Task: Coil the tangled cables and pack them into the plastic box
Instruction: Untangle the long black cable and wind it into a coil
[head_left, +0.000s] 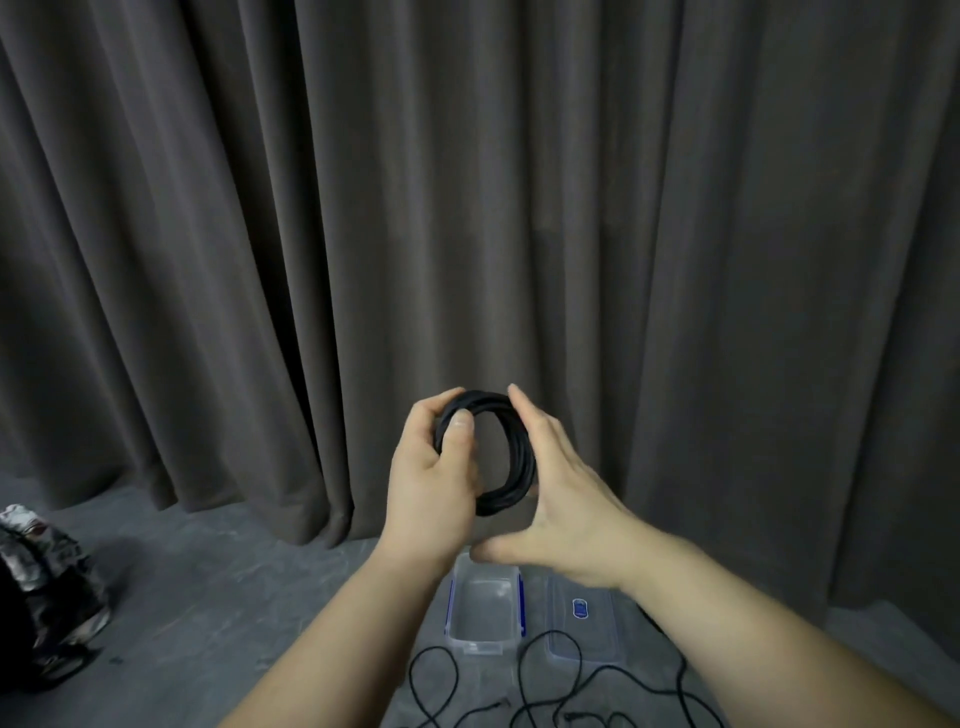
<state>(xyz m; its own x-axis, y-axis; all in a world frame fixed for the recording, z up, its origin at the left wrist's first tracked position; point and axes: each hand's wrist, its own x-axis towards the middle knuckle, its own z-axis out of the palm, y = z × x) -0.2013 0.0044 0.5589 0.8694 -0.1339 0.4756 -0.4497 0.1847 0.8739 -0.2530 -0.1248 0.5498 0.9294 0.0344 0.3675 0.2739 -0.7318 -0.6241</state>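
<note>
A person holds a coiled black cable up in front of a dark grey pleated curtain (311, 234).

The only marking in sight is a small blue label (580, 608) on the clear plastic lid (587, 631) lying flat on the grey floor (208, 597), and its writing is too blurred to read. The left hand (431, 478) grips the round coil of black cable (511, 457) at its left side, thumb curled over the front, fingers wrapped behind. The right hand (561, 514) is spread wide, its straight fingers resting along the coil's right edge, thumb stretched out below. Under the hands, the clear rectangular plastic box with blue clips (485, 608) sits just left of the lid. Loose black cables (550, 675) sprawl in loops on the floor nearer me. A crumpled dark bundle (47, 587) lies far left.
</note>
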